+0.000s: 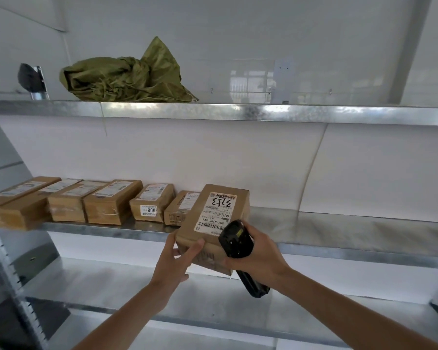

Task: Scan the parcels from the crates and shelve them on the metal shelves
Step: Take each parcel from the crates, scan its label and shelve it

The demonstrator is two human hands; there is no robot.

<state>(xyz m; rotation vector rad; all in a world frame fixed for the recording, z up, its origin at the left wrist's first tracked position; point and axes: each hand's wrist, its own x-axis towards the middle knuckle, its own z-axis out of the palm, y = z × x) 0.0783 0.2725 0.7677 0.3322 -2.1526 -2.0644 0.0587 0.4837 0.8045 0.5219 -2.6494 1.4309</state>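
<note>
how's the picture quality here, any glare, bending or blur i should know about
Head view: wide-angle bending curves the shelf edge and the wall seams toward the right; bright glare patches sit on that metal edge and reflections on the glossy wall; light is soft and even, with faint shadows under the shelves; the parcel label is readable, while the left hand, right hand and scanner look slightly soft.

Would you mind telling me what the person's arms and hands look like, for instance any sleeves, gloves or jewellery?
Both forearms are bare as far as the picture shows; no sleeve comes into view. The left hand and the right hand wear no gloves, and no watch, bracelet or ring shows on the sides visible. No markings can be seen.
</note>
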